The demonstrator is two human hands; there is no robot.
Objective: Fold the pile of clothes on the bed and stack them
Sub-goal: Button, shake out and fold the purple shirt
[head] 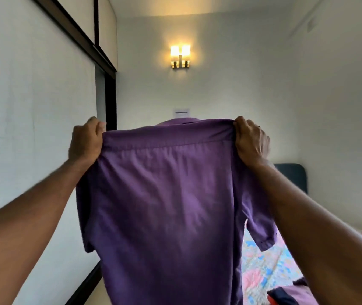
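A purple short-sleeved shirt (166,199) hangs in the air in front of me, its back facing me and its collar at the top. My left hand (86,140) grips the left shoulder of the shirt. My right hand (251,139) grips the right shoulder. The shirt is stretched flat between both hands and its hem drops out of the frame. Both short sleeves dangle at the sides. A few dark and red clothes (282,297) lie on the bed at the bottom right, partly hidden by my right arm.
The bed with a floral sheet (263,269) lies below right, with a dark headboard (292,175) against the far wall. A white wardrobe with dark trim (43,106) runs along the left. A lit wall lamp (180,56) hangs ahead.
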